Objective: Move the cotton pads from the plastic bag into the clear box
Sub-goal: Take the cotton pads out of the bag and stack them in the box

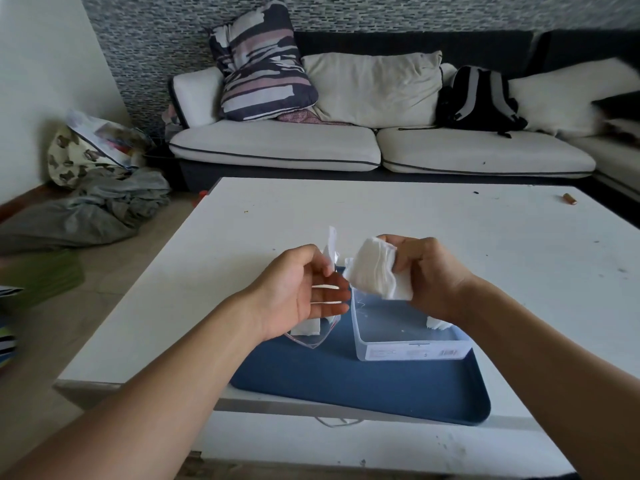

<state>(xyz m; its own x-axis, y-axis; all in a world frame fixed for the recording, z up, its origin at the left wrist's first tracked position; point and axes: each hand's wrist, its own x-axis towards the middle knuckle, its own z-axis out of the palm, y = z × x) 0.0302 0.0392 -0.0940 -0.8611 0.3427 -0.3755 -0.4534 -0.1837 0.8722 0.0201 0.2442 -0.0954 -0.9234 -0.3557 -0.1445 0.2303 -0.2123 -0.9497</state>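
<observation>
My right hand [424, 271] grips a thick stack of white cotton pads [375, 270], held above the far left corner of the clear box [412, 346]. A few white pads [438, 324] lie inside the box by its right wall. My left hand [301, 289] holds the clear plastic bag [311, 336] upright by its top, just left of the box. A few pads remain at the bottom of the bag. Both box and bag are over a dark blue tray [363, 386].
The tray sits at the near edge of a white table [485, 244]. A small brown object [569, 199] lies at the table's far right. A sofa [381, 147] with cushions and a backpack stands behind. Clothes and bags lie on the floor at left.
</observation>
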